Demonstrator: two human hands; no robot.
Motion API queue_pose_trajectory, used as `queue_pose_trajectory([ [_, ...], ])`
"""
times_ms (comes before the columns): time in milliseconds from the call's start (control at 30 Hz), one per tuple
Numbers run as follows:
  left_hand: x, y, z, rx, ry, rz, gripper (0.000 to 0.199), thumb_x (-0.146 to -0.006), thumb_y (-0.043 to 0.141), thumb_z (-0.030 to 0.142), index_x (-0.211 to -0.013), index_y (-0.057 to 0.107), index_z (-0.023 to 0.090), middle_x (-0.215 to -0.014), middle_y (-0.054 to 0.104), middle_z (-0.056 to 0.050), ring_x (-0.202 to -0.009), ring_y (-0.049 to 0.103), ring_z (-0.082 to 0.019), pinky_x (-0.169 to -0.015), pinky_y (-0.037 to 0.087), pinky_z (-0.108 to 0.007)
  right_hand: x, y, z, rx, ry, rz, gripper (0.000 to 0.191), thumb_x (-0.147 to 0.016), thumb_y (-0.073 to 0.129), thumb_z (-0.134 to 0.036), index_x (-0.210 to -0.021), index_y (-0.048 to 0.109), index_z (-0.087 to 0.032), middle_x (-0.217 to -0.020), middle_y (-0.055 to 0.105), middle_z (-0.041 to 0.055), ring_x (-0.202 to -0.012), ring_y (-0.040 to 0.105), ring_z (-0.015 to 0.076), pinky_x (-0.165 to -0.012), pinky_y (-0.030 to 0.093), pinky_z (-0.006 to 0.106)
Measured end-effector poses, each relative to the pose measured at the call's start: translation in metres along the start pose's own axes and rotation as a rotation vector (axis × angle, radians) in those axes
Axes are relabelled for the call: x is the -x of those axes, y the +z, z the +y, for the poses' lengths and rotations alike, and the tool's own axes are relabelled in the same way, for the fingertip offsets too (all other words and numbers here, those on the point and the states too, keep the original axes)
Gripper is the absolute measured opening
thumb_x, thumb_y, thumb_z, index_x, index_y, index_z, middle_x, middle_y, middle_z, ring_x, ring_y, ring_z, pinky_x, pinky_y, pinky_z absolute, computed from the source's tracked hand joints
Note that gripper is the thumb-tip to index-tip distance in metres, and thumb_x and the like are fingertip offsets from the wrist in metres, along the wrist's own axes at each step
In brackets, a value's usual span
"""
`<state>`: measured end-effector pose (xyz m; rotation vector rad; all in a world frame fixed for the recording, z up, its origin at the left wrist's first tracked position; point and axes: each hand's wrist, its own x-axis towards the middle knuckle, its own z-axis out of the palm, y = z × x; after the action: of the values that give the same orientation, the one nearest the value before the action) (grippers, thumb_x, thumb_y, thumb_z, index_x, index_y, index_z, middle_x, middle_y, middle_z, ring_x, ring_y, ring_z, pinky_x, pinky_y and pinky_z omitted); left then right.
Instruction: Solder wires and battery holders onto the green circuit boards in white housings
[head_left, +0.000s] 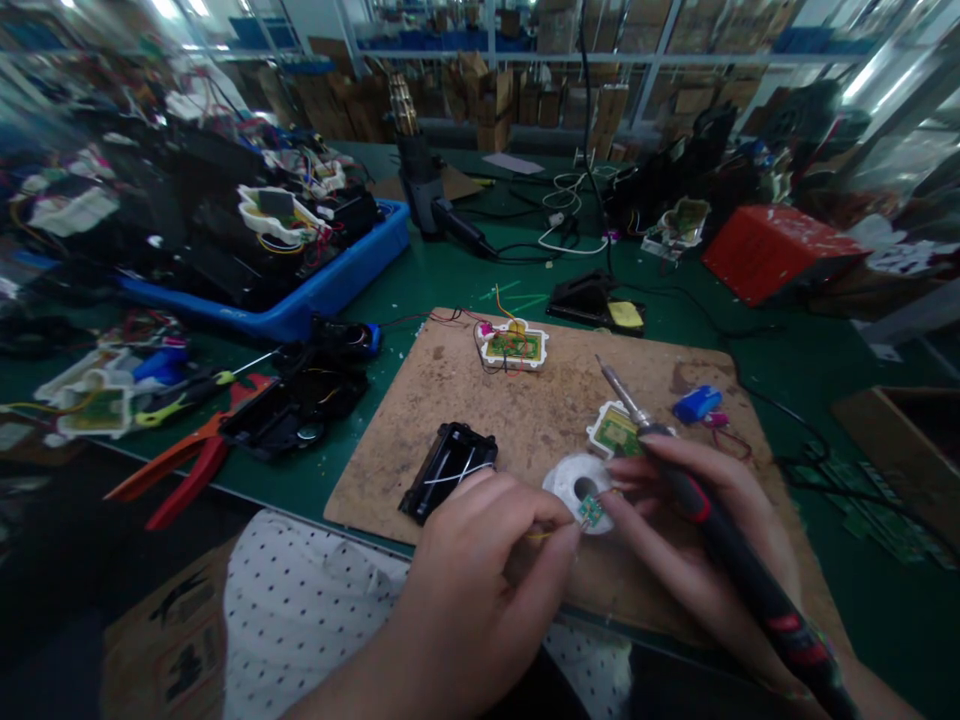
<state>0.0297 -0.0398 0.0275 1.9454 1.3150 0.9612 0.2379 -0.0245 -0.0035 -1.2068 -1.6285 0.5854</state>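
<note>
My left hand (pixel 499 570) is closed, thumb and forefinger pinching a thin yellow wire (pixel 537 535) beside a small green circuit board (pixel 590 511). My right hand (pixel 697 540) holds a black and red soldering iron (pixel 720 540), its metal tip pointing up and left, while its fingertips reach the small board's right side. Under the small board lies a white solder spool (pixel 566 477). Just behind is a white-framed circuit board (pixel 613 430), partly hidden by the iron. An open black housing (pixel 450 468) rests left of the spool, on the brown work board (pixel 405 400).
Another white-framed board with wires (pixel 516 346) sits at the work board's back. A blue battery (pixel 697 403) lies right. Red-handled pliers (pixel 199 450) and a blue bin (pixel 300 300) are left. A heat gun (pixel 424 190) stands behind; a red box (pixel 780 252) is back right.
</note>
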Motion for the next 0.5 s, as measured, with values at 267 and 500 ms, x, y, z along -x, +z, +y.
queue_pose_trajectory([
  [267,-0.004,0.001,-0.005,-0.059,0.098,0.005,0.010,-0.091,0.066,0.015,-0.087,0.072,0.022,-0.082,0.064,0.000,-0.079,0.059,-0.016,-0.073,0.042,-0.031,0.001,-0.005,0.001,0.034,-0.009,-0.052,0.058,-0.082,0.080,-0.017,-0.134,0.057,-0.030,-0.108,0.078,0.0019,-0.091,0.078,0.0164,-0.072,0.066,0.022],
  [500,-0.014,-0.008,-0.011,0.094,0.128,-0.158,0.009,-0.090,0.067,0.012,-0.089,0.069,0.021,-0.115,0.073,-0.002,-0.105,0.068,-0.015,-0.093,0.050,-0.030,-0.002,-0.005,-0.003,0.055,-0.015,-0.078,0.056,-0.082,0.079,-0.016,-0.132,0.057,-0.029,-0.108,0.078,0.0036,-0.091,0.079,0.0194,-0.070,0.067,0.027],
])
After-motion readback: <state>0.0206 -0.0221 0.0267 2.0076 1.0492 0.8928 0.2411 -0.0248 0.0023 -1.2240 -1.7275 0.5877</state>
